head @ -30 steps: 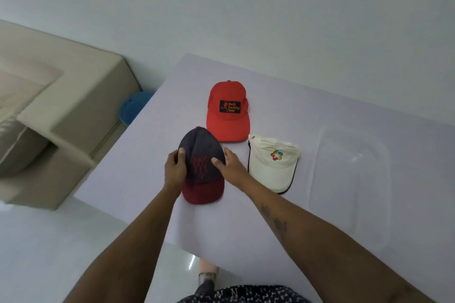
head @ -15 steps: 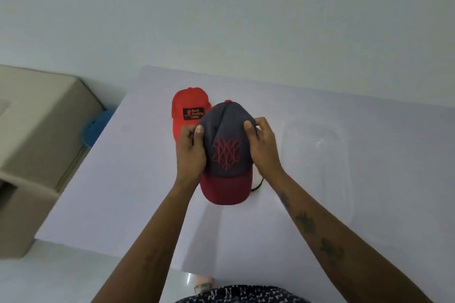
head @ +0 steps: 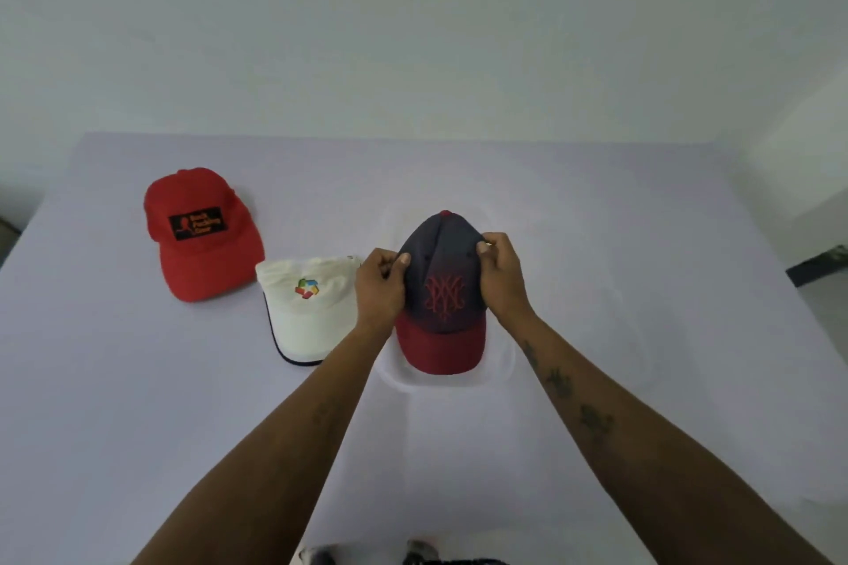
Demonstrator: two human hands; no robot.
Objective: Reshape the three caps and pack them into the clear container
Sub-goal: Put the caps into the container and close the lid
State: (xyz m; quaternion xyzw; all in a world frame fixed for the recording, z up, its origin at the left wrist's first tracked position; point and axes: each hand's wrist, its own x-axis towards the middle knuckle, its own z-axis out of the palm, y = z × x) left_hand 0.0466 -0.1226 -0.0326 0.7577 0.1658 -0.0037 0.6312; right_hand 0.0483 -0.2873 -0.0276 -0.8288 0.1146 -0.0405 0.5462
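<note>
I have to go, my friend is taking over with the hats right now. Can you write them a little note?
Left hand and right hand both grip the navy cap by its sides, over the clear container.
Red cap and white cap lie on the table, untouched.
Done: nothing packed for sure.
Left: set the navy cap in, then reshape and pack the other two.

I'm looking down on a pale lilac table (head: 596, 206) that fills most of my view. Behind it rises a plain white wall (head: 413, 23), evenly and softly lit. At the far right edge there's a dark strip (head: 817, 265) low down, too blurred to identify.
</note>
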